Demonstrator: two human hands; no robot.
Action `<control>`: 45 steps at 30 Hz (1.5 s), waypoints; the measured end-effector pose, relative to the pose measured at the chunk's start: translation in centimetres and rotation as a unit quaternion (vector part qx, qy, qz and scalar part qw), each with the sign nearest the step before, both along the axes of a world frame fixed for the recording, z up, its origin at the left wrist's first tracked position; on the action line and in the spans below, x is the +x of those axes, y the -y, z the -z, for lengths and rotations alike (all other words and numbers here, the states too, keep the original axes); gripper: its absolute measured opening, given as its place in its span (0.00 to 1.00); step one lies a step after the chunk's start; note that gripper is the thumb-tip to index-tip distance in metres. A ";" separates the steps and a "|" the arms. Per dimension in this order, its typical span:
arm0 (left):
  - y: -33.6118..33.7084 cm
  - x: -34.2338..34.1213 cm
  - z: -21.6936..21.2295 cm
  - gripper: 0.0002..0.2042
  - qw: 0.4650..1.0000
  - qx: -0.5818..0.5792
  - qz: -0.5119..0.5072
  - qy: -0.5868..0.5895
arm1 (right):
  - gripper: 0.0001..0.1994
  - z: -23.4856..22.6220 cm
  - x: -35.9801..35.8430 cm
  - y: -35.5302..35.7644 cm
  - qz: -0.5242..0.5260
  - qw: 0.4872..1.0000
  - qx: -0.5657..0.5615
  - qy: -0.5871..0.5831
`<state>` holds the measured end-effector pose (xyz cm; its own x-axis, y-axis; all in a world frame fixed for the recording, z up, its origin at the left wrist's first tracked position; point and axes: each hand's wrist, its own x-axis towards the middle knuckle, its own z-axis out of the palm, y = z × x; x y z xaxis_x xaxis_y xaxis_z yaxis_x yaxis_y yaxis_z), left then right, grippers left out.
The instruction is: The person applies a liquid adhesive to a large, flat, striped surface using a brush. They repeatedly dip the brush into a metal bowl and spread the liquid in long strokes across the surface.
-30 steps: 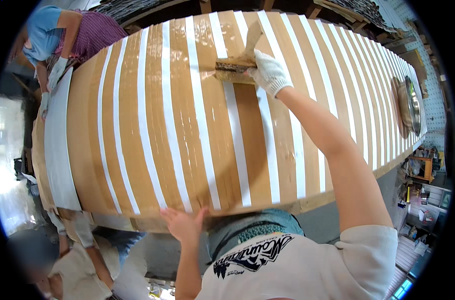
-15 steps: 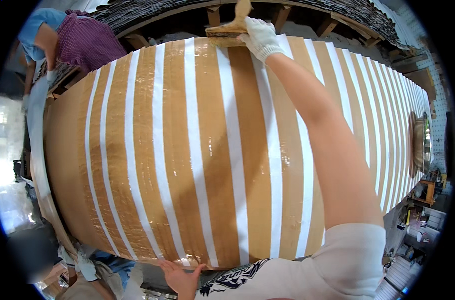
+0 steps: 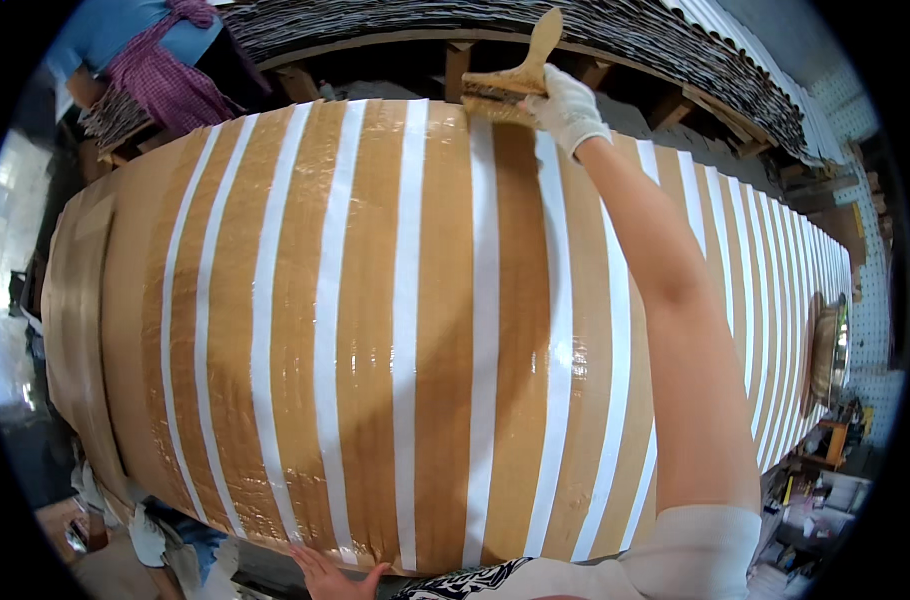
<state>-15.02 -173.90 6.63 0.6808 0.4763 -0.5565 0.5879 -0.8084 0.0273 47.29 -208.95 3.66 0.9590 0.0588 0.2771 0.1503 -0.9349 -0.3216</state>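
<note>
My right hand (image 3: 572, 108), in a white glove, is closed around a wide flat brush (image 3: 520, 72) with a pale wooden handle. Its bristles are at the far edge of a long spread of overlapping brown sheets (image 3: 375, 300) with white strips between them. A glossy, wet-looking sheen covers the left and middle sheets. Bare and with fingers apart, my left hand (image 3: 333, 578) rests at the near edge of the sheets. My right forearm crosses over the spread and hides part of the stripes.
A metal bowl (image 3: 830, 345) sits at the right end. Behind the far edge is a long stack of thin sheets (image 3: 395, 28) on wooden supports. One co-worker (image 3: 165, 70) bends at the far left; another's gloved hand (image 3: 147, 535) shows at the near left. A brown strip (image 3: 78, 280) lies across the left end.
The long strip that two co-workers held at the left end now lies on the spread. The far co-worker has turned away. My brush has shifted slightly right along the far edge.
</note>
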 end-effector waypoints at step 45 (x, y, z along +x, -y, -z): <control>-0.6 -0.7 0.3 0.63 0.985 0.083 0.085 -0.128 | 0.31 0.0 -8.4 -13.7 0.085 0.958 0.268 -0.050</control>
<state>-15.71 -173.30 6.34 0.6064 0.4653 -0.6448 0.4135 -0.8772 -0.2441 38.87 -195.21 3.68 0.9657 -0.2248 0.1297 -0.0459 -0.6396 -0.7674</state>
